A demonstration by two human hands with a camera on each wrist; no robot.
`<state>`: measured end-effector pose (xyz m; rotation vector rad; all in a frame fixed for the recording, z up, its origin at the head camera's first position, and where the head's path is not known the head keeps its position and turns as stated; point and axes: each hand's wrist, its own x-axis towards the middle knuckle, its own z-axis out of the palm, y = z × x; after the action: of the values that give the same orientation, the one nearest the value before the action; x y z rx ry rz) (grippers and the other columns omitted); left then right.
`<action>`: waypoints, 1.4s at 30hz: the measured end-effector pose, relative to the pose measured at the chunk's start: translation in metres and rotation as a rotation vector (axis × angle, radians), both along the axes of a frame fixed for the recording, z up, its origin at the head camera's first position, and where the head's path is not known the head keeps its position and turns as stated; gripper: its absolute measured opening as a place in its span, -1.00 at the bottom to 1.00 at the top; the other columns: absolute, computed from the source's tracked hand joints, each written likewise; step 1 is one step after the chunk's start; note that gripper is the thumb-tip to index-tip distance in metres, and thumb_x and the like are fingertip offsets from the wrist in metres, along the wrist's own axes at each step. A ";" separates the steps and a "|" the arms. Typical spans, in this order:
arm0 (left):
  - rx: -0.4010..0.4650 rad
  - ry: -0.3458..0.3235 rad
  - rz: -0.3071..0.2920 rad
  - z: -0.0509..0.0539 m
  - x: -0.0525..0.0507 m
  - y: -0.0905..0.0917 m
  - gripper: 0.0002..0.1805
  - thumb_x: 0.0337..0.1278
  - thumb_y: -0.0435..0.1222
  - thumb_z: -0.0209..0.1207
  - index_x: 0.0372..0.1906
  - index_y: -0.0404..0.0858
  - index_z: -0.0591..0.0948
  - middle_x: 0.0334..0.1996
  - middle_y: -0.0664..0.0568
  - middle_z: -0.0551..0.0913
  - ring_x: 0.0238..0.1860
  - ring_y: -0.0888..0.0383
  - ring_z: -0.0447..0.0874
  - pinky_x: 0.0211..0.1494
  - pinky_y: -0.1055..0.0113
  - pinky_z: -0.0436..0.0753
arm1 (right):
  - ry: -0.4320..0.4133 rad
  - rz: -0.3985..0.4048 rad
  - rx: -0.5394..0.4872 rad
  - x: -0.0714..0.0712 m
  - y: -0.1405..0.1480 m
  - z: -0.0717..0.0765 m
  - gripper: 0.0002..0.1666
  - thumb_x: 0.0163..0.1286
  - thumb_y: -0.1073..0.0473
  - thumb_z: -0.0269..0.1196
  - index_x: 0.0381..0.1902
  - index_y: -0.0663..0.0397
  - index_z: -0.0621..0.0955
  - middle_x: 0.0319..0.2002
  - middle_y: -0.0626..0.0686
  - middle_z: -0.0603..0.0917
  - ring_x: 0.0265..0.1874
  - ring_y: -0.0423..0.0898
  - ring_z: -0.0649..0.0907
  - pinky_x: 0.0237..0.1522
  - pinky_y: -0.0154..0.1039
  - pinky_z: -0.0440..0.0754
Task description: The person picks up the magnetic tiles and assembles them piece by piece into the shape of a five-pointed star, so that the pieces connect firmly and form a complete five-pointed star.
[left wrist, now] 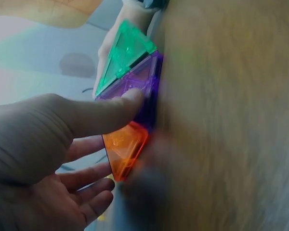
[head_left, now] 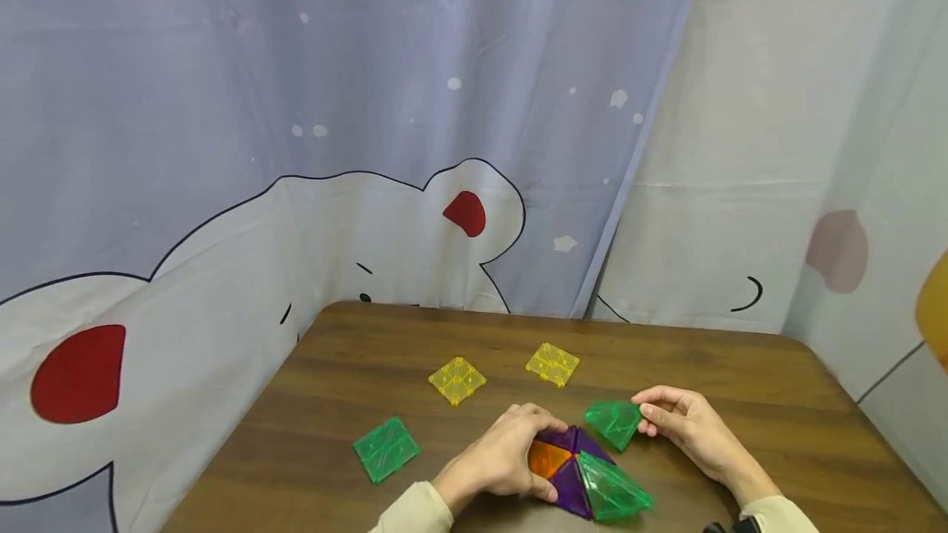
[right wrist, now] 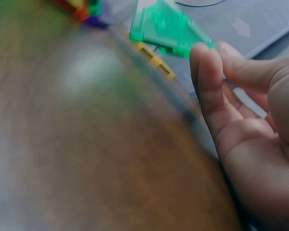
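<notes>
the left hand [head_left: 505, 452] spans the purple and orange cluster [head_left: 570, 485], its thumb pressed on a purple piece at the near side and its fingers parted around the far side, so it has a wide grip. the right hand [head_left: 694, 432] pinches a green piece [head_left: 613, 421] by one corner between thumb and forefinger, just off the cluster's far right edge. both are see-through and glossy; the cluster's wedges meet at a point, near the middle of the tabletop's [head_left: 289, 434] front part, with a pointed green wedge [head_left: 609, 487] along its right side. the left hand hides some of the cluster, the right wrist view cuts it off at the top, and i can't tell how many tiles the pinched piece has.
</notes>
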<state>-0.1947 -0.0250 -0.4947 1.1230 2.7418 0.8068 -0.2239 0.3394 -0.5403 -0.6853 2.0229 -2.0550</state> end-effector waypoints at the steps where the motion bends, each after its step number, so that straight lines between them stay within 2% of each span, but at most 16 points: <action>1: 0.001 0.005 0.011 0.000 -0.002 -0.001 -0.15 -0.09 -0.07 0.80 0.40 -0.03 0.71 0.32 0.16 0.67 0.32 0.21 0.55 0.49 0.25 0.54 | -0.002 0.018 -0.003 0.000 0.000 0.001 -0.70 0.76 0.43 0.08 0.26 0.56 0.59 -0.18 -0.05 0.80 -0.20 -0.19 0.80 -0.04 -0.25 0.83; 7: 0.007 0.048 0.042 -0.001 -0.009 -0.003 -0.30 0.15 -0.23 0.66 0.43 -0.05 0.72 0.31 0.10 0.72 0.37 0.10 0.62 0.53 0.16 0.54 | 0.001 0.071 0.007 0.002 -0.001 0.003 -0.72 0.74 0.47 0.08 0.22 0.60 0.59 -0.21 -0.05 0.77 -0.23 -0.23 0.78 -0.08 -0.27 0.81; 12: 0.013 0.045 0.052 -0.003 -0.011 -0.002 -0.32 0.22 -0.27 0.60 0.46 -0.09 0.70 0.29 0.10 0.74 0.34 0.10 0.64 0.49 0.19 0.57 | 0.010 0.094 0.019 0.003 -0.002 0.004 -0.72 0.72 0.48 0.09 0.21 0.64 0.56 -0.20 -0.04 0.79 -0.22 -0.24 0.78 -0.10 -0.28 0.81; 16: 0.019 0.027 0.066 -0.004 -0.010 -0.001 -0.24 0.19 -0.12 0.64 0.50 -0.07 0.67 0.30 0.08 0.71 0.29 0.14 0.60 0.44 0.25 0.58 | -0.012 0.090 0.024 0.003 -0.004 0.005 -0.71 0.73 0.46 0.10 0.22 0.65 0.55 -0.18 0.00 0.79 -0.22 -0.22 0.79 -0.10 -0.28 0.81; 19: 0.020 0.023 0.068 -0.004 -0.009 -0.001 -0.18 0.14 -0.04 0.67 0.52 -0.04 0.65 0.31 0.07 0.68 0.27 0.17 0.56 0.40 0.29 0.58 | -0.028 0.077 0.053 0.002 -0.005 0.006 -0.63 0.75 0.42 0.09 0.32 0.66 0.49 -0.14 0.05 0.77 -0.21 -0.18 0.80 -0.10 -0.25 0.83; 24: 0.021 0.028 0.072 -0.004 -0.007 0.000 -0.20 0.10 -0.08 0.69 0.48 -0.02 0.67 0.31 0.08 0.66 0.26 0.18 0.54 0.37 0.30 0.57 | -0.037 0.022 0.125 0.002 -0.008 0.007 -0.50 0.82 0.29 0.06 0.49 0.60 0.43 -0.06 0.07 0.70 -0.18 -0.11 0.80 -0.11 -0.20 0.84; 28: 0.036 0.011 0.082 -0.006 -0.006 0.000 -0.22 0.07 -0.07 0.71 0.44 0.03 0.69 0.25 0.10 0.64 0.21 0.23 0.52 0.33 0.32 0.59 | -0.044 -0.031 0.173 0.004 -0.010 0.008 -0.50 0.84 0.22 0.06 0.47 0.54 0.48 0.04 0.08 0.69 -0.18 -0.14 0.76 -0.11 -0.22 0.81; 32: 0.049 -0.012 0.074 -0.011 -0.006 0.002 -0.22 0.06 0.03 0.71 0.41 0.05 0.68 0.12 0.12 0.57 0.12 0.27 0.46 0.24 0.34 0.61 | -0.062 -0.067 0.199 0.005 -0.010 0.009 -0.50 0.84 0.18 0.07 0.47 0.48 0.52 0.16 0.11 0.67 -0.19 -0.18 0.70 -0.10 -0.24 0.79; 37: 0.042 -0.002 0.070 -0.013 -0.006 0.005 -0.20 0.02 0.12 0.71 0.38 0.03 0.69 0.00 0.17 0.51 0.03 0.30 0.40 0.20 0.36 0.58 | -0.061 -0.061 0.196 0.005 -0.008 0.008 -0.49 0.83 0.17 0.08 0.50 0.46 0.50 0.23 0.14 0.68 -0.18 -0.20 0.70 -0.11 -0.28 0.78; 42: 0.045 -0.008 0.026 -0.013 -0.008 0.008 -0.27 0.05 0.15 0.69 0.33 0.06 0.74 -0.06 0.23 0.61 -0.03 0.37 0.46 0.11 0.44 0.56 | -0.043 -0.032 0.174 0.003 -0.007 0.006 -0.49 0.81 0.24 0.10 0.51 0.51 0.46 0.26 0.21 0.72 -0.10 -0.21 0.73 -0.07 -0.27 0.79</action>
<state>-0.2022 -0.0174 -0.5077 1.0916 2.7509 0.8790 -0.2209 0.3324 -0.5347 -0.5745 2.1685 -1.8650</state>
